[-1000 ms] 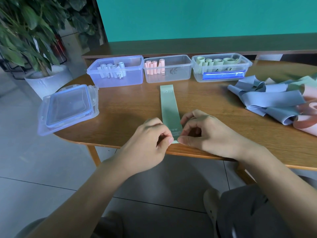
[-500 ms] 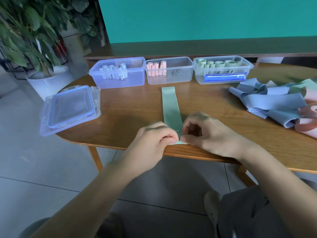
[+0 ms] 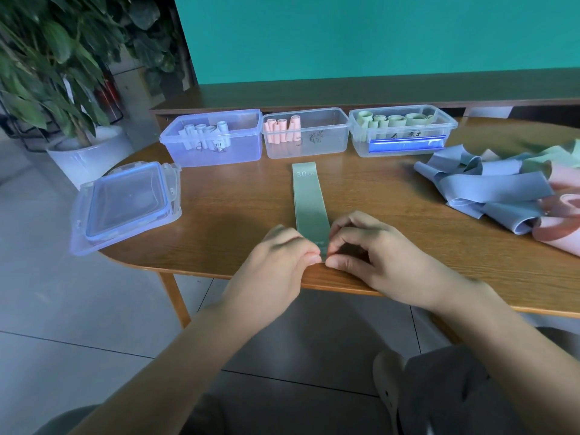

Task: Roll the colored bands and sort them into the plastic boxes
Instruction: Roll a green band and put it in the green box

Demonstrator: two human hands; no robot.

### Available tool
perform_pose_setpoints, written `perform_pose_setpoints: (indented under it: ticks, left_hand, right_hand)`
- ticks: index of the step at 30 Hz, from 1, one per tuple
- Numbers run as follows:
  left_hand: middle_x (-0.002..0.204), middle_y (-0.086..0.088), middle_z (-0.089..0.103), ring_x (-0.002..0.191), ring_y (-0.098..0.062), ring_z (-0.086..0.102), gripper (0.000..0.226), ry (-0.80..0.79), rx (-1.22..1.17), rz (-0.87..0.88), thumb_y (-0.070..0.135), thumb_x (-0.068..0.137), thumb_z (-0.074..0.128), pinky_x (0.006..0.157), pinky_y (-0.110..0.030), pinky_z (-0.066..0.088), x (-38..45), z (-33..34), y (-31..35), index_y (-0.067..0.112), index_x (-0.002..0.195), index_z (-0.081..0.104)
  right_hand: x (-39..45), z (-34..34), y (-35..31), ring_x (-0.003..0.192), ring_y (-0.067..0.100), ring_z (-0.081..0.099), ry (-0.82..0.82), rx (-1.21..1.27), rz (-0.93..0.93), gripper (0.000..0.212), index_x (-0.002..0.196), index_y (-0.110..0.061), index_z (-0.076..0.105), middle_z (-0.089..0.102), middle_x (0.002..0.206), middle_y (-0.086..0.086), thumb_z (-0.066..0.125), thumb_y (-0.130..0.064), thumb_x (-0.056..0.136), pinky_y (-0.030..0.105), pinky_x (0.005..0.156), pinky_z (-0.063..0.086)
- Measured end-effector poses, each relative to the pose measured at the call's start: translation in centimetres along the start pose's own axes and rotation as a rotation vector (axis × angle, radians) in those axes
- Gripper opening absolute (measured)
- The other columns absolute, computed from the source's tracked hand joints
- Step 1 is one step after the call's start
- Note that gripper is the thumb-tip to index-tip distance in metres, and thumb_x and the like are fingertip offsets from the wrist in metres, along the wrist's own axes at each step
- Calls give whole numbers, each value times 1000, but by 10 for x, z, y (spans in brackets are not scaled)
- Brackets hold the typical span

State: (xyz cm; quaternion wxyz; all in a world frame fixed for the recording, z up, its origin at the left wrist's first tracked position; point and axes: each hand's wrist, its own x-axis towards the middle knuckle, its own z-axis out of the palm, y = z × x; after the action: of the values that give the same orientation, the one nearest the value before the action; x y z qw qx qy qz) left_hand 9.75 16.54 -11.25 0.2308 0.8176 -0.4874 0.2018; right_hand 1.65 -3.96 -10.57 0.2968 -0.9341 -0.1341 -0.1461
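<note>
A green band (image 3: 309,202) marked "30" lies flat on the wooden table (image 3: 238,215), running from the boxes toward me. My left hand (image 3: 279,262) and my right hand (image 3: 370,255) pinch its near end at the table's front edge, thumbs almost touching. Three open plastic boxes stand in a row at the back: a bluish box (image 3: 216,152) with pale blue rolls, a clear middle box (image 3: 326,142) with pink rolls, and a right box (image 3: 405,146) with green rolls.
A heap of loose blue, pink and green bands (image 3: 496,189) lies at the right of the table. Stacked box lids (image 3: 125,202) overhang the table's left edge. A potted plant (image 3: 62,89) stands on the floor at left.
Both hands have drawn closer together on the band's near end, and that end has started to curl. The view shifted slightly.
</note>
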Motion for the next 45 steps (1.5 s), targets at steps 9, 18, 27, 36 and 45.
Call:
perform_pose_setpoints:
  ticks: [9,18,27,36,45]
  left_hand:
    - [89,-1,64,88,-16,57,17,68,11,11,20,96,59,73,-23,50,-2,3,0,13,93,74]
    - [101,1,58,95,-7,55,26,29,-19,-69,30,98,58,82,-7,40,-6,4,-2,14,102,77]
    - [96,2,53,87,-6,51,23,31,2,-96,27,98,60,79,-7,36,-3,3,1,12,96,77]
    - [101,0,56,95,-10,52,21,24,58,-69,21,95,67,81,-19,51,0,6,-2,10,111,76]
    - [95,5,70,91,-10,58,13,63,-79,-139,25,92,72,80,-24,47,9,2,-7,19,103,76]
  right_hand:
    - [0,2,-4,103,3,56,59,-70,-3,12,92,-18,73,55,113,-10,65,-25,97,11,89,38]
    - [-3,11,-12,101,20,53,167,-383,-70,28,94,-11,79,56,134,4,57,-28,98,43,73,58]
    - [-3,13,-9,107,21,57,159,-204,-70,28,105,-15,76,59,117,-3,55,-33,100,32,96,47]
    - [5,14,-3,102,19,58,161,-238,6,30,106,-16,77,63,113,-6,53,-34,98,40,87,54]
    - [7,13,-2,101,18,52,171,-310,44,34,101,-22,77,57,118,-12,49,-42,97,30,72,44]
